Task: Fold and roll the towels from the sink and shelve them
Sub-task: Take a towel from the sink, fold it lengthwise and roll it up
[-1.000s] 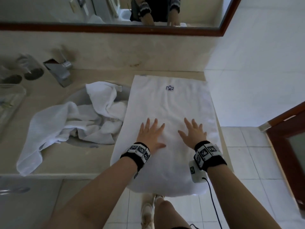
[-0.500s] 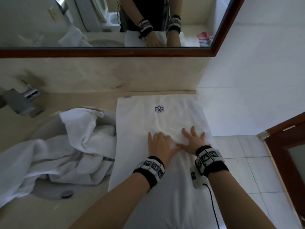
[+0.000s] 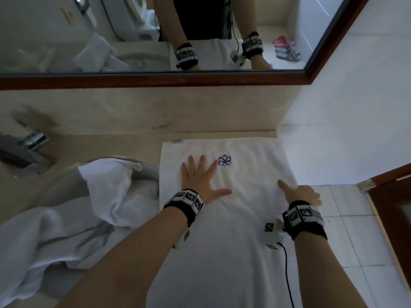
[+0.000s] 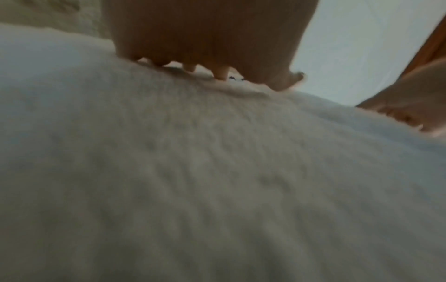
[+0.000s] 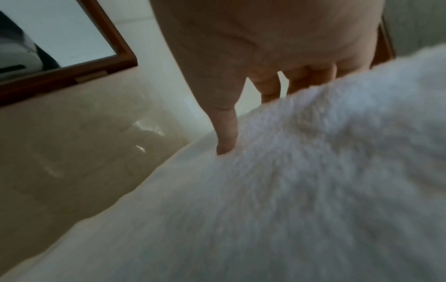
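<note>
A white terry towel with a small purple flower emblem [image 3: 224, 160] lies spread flat on the beige stone countertop [image 3: 106, 147], its far edge close to the backsplash at twelve o'clock and its near end draped over the counter's front edge toward six o'clock. The left hand [image 3: 201, 178] rests palm down on the towel just at nine o'clock of the emblem, fingers straight and fanned, thumb out to three o'clock, gripping nothing. The right hand [image 3: 303, 193] sits at the towel's three o'clock edge: its thumb lies straight on top of the cloth, while the other fingers [image 5: 270, 84] go down past the edge, and whether they pinch it cannot be told. At nine o'clock of the flat towel, a crumpled heap of white towels [image 3: 95, 210] fills the pale round sink basin [image 3: 149, 170] and spills over its near rim. A chrome tap [image 3: 26, 150] stands at ten o'clock. A wood-framed mirror [image 3: 155, 80] hangs on the wall at twelve o'clock, and white floor tiles [image 3: 347, 230] lie at three o'clock.
</note>
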`<state>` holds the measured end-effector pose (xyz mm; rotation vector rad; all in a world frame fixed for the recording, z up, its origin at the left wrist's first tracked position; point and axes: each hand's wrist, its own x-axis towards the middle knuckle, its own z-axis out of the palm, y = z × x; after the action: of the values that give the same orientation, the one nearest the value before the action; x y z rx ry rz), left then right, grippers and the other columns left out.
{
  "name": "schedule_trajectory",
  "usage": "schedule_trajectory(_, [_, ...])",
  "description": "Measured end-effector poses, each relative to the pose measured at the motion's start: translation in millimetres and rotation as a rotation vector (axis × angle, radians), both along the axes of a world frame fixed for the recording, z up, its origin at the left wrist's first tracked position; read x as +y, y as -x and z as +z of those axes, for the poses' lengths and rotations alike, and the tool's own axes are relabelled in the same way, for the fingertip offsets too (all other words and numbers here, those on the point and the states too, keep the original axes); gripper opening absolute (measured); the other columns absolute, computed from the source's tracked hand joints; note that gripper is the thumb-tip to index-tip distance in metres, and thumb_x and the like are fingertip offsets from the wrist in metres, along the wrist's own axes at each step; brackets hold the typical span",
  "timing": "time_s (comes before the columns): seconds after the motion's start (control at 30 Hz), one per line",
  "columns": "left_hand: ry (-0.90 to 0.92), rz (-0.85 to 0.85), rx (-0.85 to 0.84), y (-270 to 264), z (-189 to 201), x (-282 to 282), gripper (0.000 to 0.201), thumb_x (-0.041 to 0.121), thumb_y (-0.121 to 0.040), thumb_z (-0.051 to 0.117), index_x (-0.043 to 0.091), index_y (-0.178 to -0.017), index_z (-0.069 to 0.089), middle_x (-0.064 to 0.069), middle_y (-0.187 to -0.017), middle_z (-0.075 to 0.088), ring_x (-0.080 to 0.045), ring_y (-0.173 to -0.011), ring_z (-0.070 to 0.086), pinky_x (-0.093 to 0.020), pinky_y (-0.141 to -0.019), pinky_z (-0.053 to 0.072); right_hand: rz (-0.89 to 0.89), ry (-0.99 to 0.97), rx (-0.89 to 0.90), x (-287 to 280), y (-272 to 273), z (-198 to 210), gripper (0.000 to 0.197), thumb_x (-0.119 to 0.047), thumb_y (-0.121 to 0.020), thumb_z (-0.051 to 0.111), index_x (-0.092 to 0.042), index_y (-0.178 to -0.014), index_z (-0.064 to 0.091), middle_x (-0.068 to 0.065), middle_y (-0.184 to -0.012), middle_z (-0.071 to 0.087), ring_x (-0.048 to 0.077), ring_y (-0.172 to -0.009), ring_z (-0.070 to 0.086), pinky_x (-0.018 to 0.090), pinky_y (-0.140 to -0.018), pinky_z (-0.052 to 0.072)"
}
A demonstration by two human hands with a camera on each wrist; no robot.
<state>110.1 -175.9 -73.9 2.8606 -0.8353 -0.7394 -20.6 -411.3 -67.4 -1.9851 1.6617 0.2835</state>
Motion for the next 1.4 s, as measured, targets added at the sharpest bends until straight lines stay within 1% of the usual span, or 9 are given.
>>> schedule_trajectory(0.1, [0.081, 0.004, -0.076, -16, 6, 16, 0.063, 0.062, -0.093, 0.028, 0.037, -0.15, 0.014, 0.0, -0.162, 0.001, -0.032, -0.148, -0.009, -0.05, -0.119, -0.007, -0.002, 0.04, -0.137, -3, 5, 9, 0.056, -0.051, -0.083, 0.062, 0.003, -0.097, 0.068, 0.023, -0.102, 0.067, 0.036, -0.095, 0.061, 0.04, -0.084, 0.047])
schedule_trajectory(0.23, [-0.025, -0.05, -0.015, -27, -1, 45, 0.087, 0.08, -0.076, 0.039, 0.046, -0.148, 0.002, 0.003, -0.16, -0.012, -0.037, -0.143, -0.024, -0.057, -0.113, -0.017, -0.013, 0.054, -0.238, 11, 6, 41, 0.039, -0.035, -0.085, 0.058, -0.001, -0.065, 0.062, 0.018, -0.063, 0.055, 0.033, -0.068, 0.054, 0.032, -0.062, 0.041])
schedule_trajectory(0.43, [0.029, -0.128, 0.004, -30, -8, 46, 0.099, 0.088, -0.068, 0.036, 0.045, -0.148, -0.003, 0.001, -0.159, -0.017, -0.037, -0.141, -0.028, -0.055, -0.115, -0.016, 0.272, 0.187, -0.534, 125, -74, 80, 0.035, -0.019, -0.094, 0.043, 0.001, -0.11, 0.068, 0.025, -0.107, 0.068, 0.037, -0.101, 0.062, 0.035, -0.086, 0.046])
schedule_trajectory(0.53, [0.03, -0.17, -0.01, -40, 8, 55, 0.071, 0.048, -0.093, 0.044, 0.019, -0.152, 0.015, -0.01, -0.159, 0.012, -0.038, -0.146, 0.004, -0.048, -0.12, 0.005, 0.549, -0.074, -0.474, 210, -114, 67, 0.037, -0.019, -0.097, 0.04, -0.011, -0.128, 0.059, 0.013, -0.123, 0.064, 0.028, -0.114, 0.059, 0.029, -0.097, 0.043])
schedule_trajectory(0.63, [0.564, 0.267, 0.081, -58, 6, 95, 0.032, 0.007, -0.096, 0.044, 0.001, -0.125, 0.057, -0.015, -0.131, 0.055, -0.031, -0.123, 0.051, -0.029, -0.101, 0.037, 0.678, -0.183, -0.379, 249, -124, 48, 0.041, -0.017, -0.1, 0.037, -0.015, -0.14, 0.046, 0.012, -0.126, 0.063, 0.029, -0.113, 0.059, 0.031, -0.094, 0.047])
schedule_trajectory(0.77, [0.989, 0.835, 0.508, -76, 4, 124, 0.018, 0.013, -0.099, 0.046, 0.004, -0.107, 0.059, -0.021, -0.118, 0.06, -0.02, -0.087, 0.06, -0.021, -0.076, 0.051, 0.772, -0.154, -0.31, 260, -123, 39, 0.041, -0.017, -0.1, 0.035, -0.012, -0.139, 0.046, 0.014, -0.126, 0.061, 0.031, -0.114, 0.058, 0.034, -0.094, 0.047])
schedule_trajectory(1.07, [0.683, 0.553, 0.166, -85, 2, 103, 0.038, 0.014, -0.09, 0.061, 0.014, -0.056, 0.042, 0.0, -0.057, 0.043, -0.016, -0.063, 0.043, -0.028, -0.059, 0.034, 0.935, -0.238, -0.228, 266, -124, 27, 0.049, -0.025, -0.098, 0.041, -0.015, -0.145, 0.035, 0.017, -0.121, 0.063, 0.033, -0.108, 0.061, 0.033, -0.084, 0.048])
schedule_trajectory(1.2, [0.669, 0.661, 0.112, -83, 4, 97, 0.027, 0.016, -0.089, 0.062, 0.004, -0.112, 0.056, -0.012, -0.104, 0.062, -0.027, -0.094, 0.059, -0.035, -0.085, 0.047, 0.663, -0.151, -0.261, 225, -107, 20, 0.043, -0.021, -0.093, 0.053, -0.02, -0.135, 0.049, 0.009, -0.122, 0.063, 0.027, -0.116, 0.057, 0.035, -0.1, 0.046])
schedule_trajectory(1.4, [0.482, 0.218, -0.255, -39, 17, 82, 0.055, 0.02, -0.09, 0.058, 0.011, -0.141, 0.037, -0.008, -0.151, 0.032, -0.027, -0.142, 0.024, -0.034, -0.118, 0.014, 0.876, 0.173, 0.024, 197, -76, 13, 0.07, -0.044, -0.09, 0.055, -0.026, -0.15, 0.023, 0.012, -0.159, 0.008, 0.035, -0.147, 0.002, 0.039, -0.12, 0.007])
